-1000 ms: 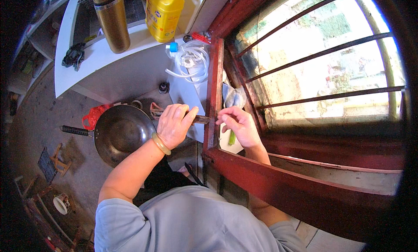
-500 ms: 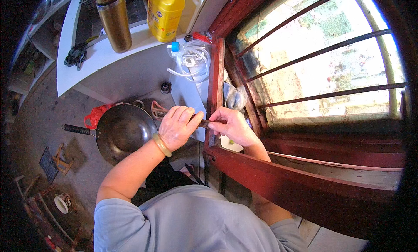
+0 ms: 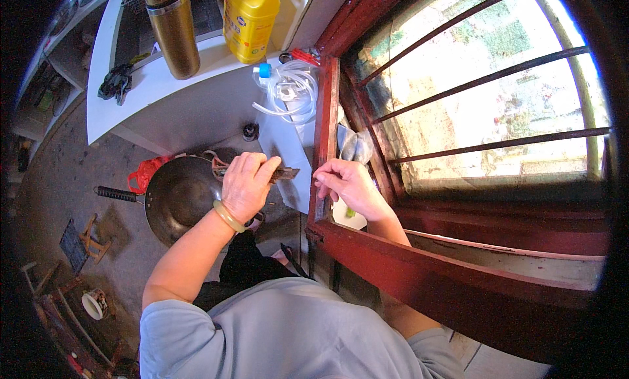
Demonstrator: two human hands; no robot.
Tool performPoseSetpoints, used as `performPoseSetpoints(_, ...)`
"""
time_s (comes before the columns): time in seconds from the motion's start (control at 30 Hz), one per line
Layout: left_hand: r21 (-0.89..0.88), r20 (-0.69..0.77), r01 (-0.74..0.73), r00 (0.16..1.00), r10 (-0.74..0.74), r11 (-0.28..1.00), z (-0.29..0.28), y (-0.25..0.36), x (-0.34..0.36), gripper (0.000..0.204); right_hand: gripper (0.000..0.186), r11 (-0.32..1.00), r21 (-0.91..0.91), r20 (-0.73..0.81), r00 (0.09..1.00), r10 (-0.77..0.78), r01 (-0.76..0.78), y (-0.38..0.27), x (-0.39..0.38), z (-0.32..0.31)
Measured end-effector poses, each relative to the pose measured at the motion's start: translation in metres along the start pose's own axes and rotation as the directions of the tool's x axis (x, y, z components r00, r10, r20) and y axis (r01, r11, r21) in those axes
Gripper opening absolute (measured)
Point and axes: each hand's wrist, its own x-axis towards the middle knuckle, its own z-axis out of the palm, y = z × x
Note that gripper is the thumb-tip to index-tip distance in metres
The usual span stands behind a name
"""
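Observation:
My left hand (image 3: 247, 184), a pale bangle on its wrist, is closed round a dark brown flat tool (image 3: 285, 174). The tool's narrow end sticks out past my fingers toward the window frame. A pinkish-red looped part shows on the other side of the hand; the middle is covered. Beside the upright bar of the dark red wooden window frame (image 3: 324, 130), my right hand (image 3: 354, 188) has thumb and forefinger pinched together, the other fingers curled. Whatever its fingertips hold, if anything, is too small to see. My right forearm passes behind the lower frame rail.
A black wok (image 3: 180, 199) sits low on the left, by a red bag (image 3: 145, 174). Clear coiled tubing (image 3: 291, 91), a yellow jug (image 3: 250, 25) and a gold flask (image 3: 174, 38) stand along the white counter (image 3: 105, 117). Dark bars (image 3: 485, 71) cross the window.
My left hand has drawn back to the left with the flat tool. The tool's end has parted from my right fingers, which have stayed by the window frame.

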Motion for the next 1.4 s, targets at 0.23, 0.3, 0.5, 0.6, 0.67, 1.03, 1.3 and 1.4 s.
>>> performPoseSetpoints(0.23, -0.162, -0.011, 0.158, 0.987, -0.162, 0.974, 0.004, -0.001, -0.001, 0.039, 0.01, 0.996, -0.076, -0.039, 0.998, -0.059, 0.056, 0.009, 0.007, 0.003)
performPoseSetpoints(0.3, -0.203, -0.009, 0.181, 0.982, -0.187, 0.962, 0.003, 0.001, 0.002, 0.037, 0.009, 0.992, -0.07, -0.076, 0.991, -0.106, 0.1, 0.014, 0.008, 0.006)
performPoseSetpoints(0.5, -0.366, 0.036, 0.302, 0.95, -0.311, 0.88, 0.005, 0.007, 0.006, 0.033, 0.009, 0.997, -0.015, -0.087, 0.993, -0.078, 0.077, 0.01, 0.011, 0.01)
performPoseSetpoints(0.6, -0.508, 0.12, 0.412, 0.904, -0.411, 0.757, 0.009, 0.01, 0.005, 0.03, 0.011, 0.995, -0.009, -0.094, 0.991, -0.097, 0.097, 0.011, 0.011, 0.009)
performPoseSetpoints(0.67, -0.597, 0.172, 0.454, 0.878, -0.447, 0.662, 0.01, 0.012, 0.004, 0.029, 0.012, 0.99, -0.053, -0.111, 0.985, -0.135, 0.13, 0.014, 0.011, 0.006)
performPoseSetpoints(1.03, -0.853, 0.476, 0.34, 0.817, -0.326, -0.395, -0.002, 0.055, 0.061, 0.035, 0.048, 0.868, 0.43, -0.034, 0.965, -0.261, 0.25, -0.006, -0.004, 0.004)
performPoseSetpoints(1.3, -0.92, 0.353, 0.384, 0.897, -0.268, 0.074, 0.019, 0.068, 0.076, 0.038, 0.053, 0.918, 0.26, -0.191, 0.948, -0.255, 0.3, 0.006, -0.007, -0.003)
performPoseSetpoints(1.4, -0.904, 0.409, 0.426, 0.887, -0.212, 0.04, 0.024, 0.059, 0.075, 0.043, 0.046, 0.942, 0.239, -0.082, 0.971, -0.224, 0.237, -0.005, -0.014, -0.016)
